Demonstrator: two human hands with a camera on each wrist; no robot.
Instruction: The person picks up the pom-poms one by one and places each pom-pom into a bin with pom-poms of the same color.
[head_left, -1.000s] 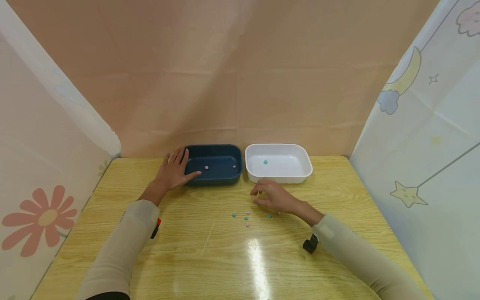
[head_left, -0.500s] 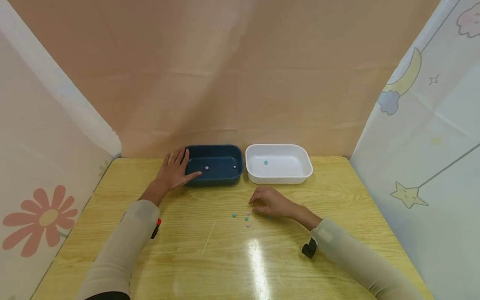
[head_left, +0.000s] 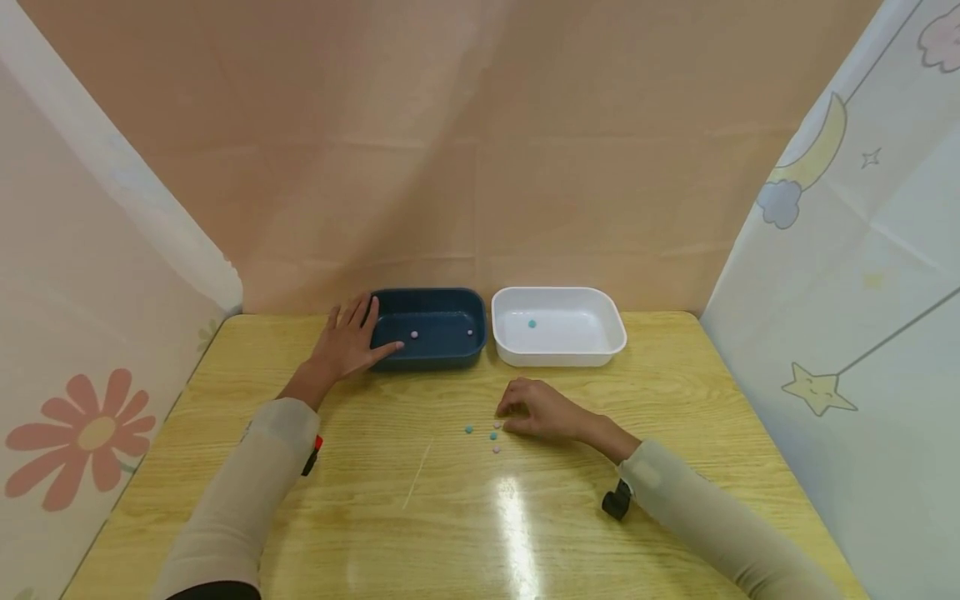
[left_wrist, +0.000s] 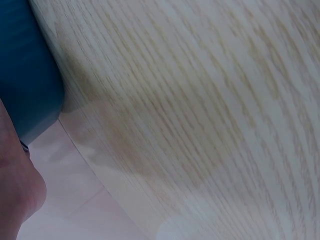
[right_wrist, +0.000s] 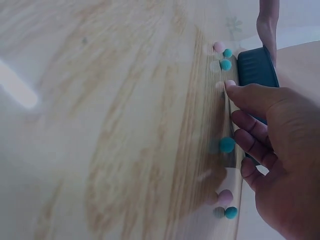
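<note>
My left hand (head_left: 345, 343) rests on the left end of a dark blue tray (head_left: 461, 363), fingers spread and straight, thumb across the front rim. Two pink balls lie inside that tray. In the right wrist view, the thumb of my right hand (right_wrist: 295, 135) comes right up to a small pink ball (right_wrist: 230, 83), its other fingers curled. From the head view, my right index fingertip is just above that ball, thumb beside it. Close by on the table are two teal balls (head_left: 468, 429) and another pink ball (head_left: 497, 449). More balls, including a teal one (right_wrist: 227, 144), sit under the right hand.
A white tray (head_left: 566, 361) with a teal ball (head_left: 532, 323) in it stands right of the blue tray. Both are at the back of the wooden table (head_left: 337, 517), before a tan backdrop (head_left: 360, 167). Printed cloth hangs at both sides.
My right hand has moved down from the white tray's front edge toward the pink ball, and its fingers have drawn closer together. The left hand stays on the blue tray.
</note>
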